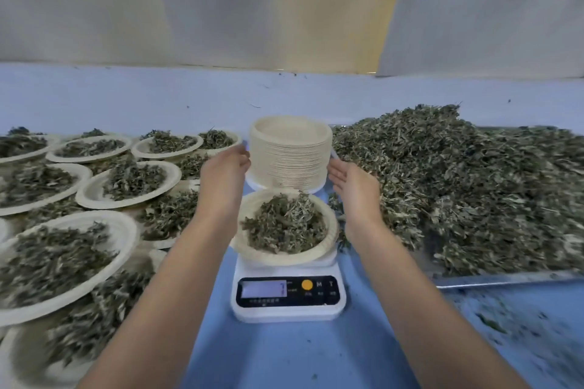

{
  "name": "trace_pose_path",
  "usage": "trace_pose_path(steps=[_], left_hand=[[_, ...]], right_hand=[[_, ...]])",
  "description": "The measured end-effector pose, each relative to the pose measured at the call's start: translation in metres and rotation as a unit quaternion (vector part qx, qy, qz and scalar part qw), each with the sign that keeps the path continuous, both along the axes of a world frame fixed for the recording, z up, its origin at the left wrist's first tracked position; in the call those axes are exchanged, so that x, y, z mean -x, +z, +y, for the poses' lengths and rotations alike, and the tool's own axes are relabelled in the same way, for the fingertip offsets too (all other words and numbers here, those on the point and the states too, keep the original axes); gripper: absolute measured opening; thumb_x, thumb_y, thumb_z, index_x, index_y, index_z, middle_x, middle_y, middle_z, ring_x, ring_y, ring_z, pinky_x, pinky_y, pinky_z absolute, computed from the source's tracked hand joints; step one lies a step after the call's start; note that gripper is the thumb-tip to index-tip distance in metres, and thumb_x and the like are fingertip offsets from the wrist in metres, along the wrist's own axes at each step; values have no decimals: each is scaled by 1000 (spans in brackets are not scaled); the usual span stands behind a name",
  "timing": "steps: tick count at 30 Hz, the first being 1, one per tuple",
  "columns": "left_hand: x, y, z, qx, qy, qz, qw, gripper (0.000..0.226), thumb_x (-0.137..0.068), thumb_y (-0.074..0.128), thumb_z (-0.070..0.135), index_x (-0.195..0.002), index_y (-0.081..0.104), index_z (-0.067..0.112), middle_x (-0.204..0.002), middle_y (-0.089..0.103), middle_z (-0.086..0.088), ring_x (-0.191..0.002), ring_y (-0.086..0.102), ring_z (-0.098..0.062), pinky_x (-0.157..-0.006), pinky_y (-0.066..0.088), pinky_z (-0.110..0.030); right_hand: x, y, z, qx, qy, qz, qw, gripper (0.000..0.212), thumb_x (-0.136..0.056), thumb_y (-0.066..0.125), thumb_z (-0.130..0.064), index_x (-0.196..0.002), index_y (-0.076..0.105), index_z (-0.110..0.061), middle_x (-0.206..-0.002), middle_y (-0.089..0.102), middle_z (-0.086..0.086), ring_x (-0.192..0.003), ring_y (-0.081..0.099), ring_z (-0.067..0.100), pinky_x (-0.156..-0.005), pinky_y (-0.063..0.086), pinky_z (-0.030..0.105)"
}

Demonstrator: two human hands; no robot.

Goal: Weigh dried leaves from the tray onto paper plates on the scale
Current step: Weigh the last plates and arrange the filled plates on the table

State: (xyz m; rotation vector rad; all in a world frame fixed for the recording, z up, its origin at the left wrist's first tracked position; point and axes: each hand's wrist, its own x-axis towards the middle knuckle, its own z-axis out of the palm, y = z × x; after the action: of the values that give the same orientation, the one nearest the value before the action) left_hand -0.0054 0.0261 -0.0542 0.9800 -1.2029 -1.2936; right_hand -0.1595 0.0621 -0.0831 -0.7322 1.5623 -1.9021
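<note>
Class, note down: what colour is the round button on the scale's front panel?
Orange-yellow: the button stands out on the white scale in the head view.

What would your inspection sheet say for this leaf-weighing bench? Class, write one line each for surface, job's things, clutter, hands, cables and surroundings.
Surface: blue table, with leaf crumbs scattered at the right.
Job's things: the scale carries a leaf-filled plate; its display is too blurred to read. Behind it stands a stack of empty plates. At the right is a tray heaped with dried leaves.
Clutter: many filled plates overlap at the left.
Hands: left hand and right hand, fingers straight, on either side of the stack.
Cables: nothing seen.
Surroundings: pale sheets hang behind the table.
</note>
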Motion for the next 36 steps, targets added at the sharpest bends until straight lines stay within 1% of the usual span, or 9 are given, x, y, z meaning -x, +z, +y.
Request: trace_pose_path(steps=[5, 7, 11, 15, 18, 22, 29, 34, 36], left_hand=[[-22, -23, -5, -31, 82, -68, 994, 37, -94, 42, 10, -128, 57, 14, -121, 61, 0, -108, 56, -15, -92, 43, -35], [-23, -30, -2, -42, 95, -90, 991, 40, -96, 39, 10, -133, 51, 12, -114, 60, 2, -95, 57, -9, -78, 44, -25], [-17, -35, 1, -79, 72, -106, 989, 42, -98, 37, 10, -140, 45, 11, -141, 46, -3, -127, 42, -22, -94, 33, -33], [-11, -40, 0, -86, 56, -125, 987, 39, -98, 37, 8, -134, 47, 1, -140, 46, -13, -128, 42, -27, -101, 33, -38], [-8, -42, 0, -95, 62, -131, 985, 37, -96, 37, 6, -130, 41, -11, -139, 42, -25, -128, 39, -37, -105, 29, -45], [-10, -47, -4, -95, 58, -117, 987, 41, -98, 39, 6, -138, 45, 3, -142, 46, -11, -130, 41, -26, -99, 32, -33], [-26, -38, -15, -119, 76, -51, 989, 37, -93, 45, -6, -126, 57, 6, -107, 56, -7, -86, 52, -17, -80, 41, -29], [-53, -18, -32, -125, 121, -15, 985, 37, -90, 45, -8, -119, 61, 8, -117, 56, -11, -115, 52, -30, -101, 42, -46], [-67, -7, -41, -120, 151, -4, 981, 36, -90, 45, -9, -117, 62, 9, -118, 55, -10, -114, 49, -27, -102, 41, -43]], right_hand=[[-3, -9, -2, -65, -9, 99, 993, 35, -95, 44, -13, -125, 61, -14, -126, 60, 0, -117, 54, 16, -99, 40, 33], [-4, -11, -2, -75, -2, 102, 992, 37, -94, 43, -13, -127, 60, -14, -129, 59, -1, -118, 52, 16, -101, 39, 34], [-7, -17, -2, -78, 23, 115, 990, 39, -94, 43, -14, -131, 57, -15, -132, 57, -4, -113, 49, 10, -91, 34, 27], [-9, -19, -2, -88, 30, 120, 988, 37, -94, 44, -14, -129, 58, -10, -126, 61, 1, -102, 55, 14, -86, 39, 30], [-10, -20, -2, -90, 32, 113, 989, 24, -94, 45, -14, -103, 67, -9, -101, 68, -1, -102, 58, 18, -89, 47, 42], [-10, -21, -4, -80, 39, 96, 991, 26, -94, 47, -17, -113, 65, -17, -105, 68, -2, -95, 60, 8, -80, 50, 32], [-21, -7, -7, -38, 54, 79, 995, 19, -95, 48, -19, -103, 65, -20, -91, 64, -10, -84, 58, 5, -73, 48, 24], [-42, 9, -23, -36, 73, 55, 995, 19, -93, 50, -13, -96, 67, -6, -84, 61, 1, -90, 58, 21, -84, 49, 38], [-54, 16, -29, -42, 102, 45, 993, 16, -90, 49, -8, -92, 64, -3, -83, 57, 7, -82, 55, 24, -69, 49, 32]])
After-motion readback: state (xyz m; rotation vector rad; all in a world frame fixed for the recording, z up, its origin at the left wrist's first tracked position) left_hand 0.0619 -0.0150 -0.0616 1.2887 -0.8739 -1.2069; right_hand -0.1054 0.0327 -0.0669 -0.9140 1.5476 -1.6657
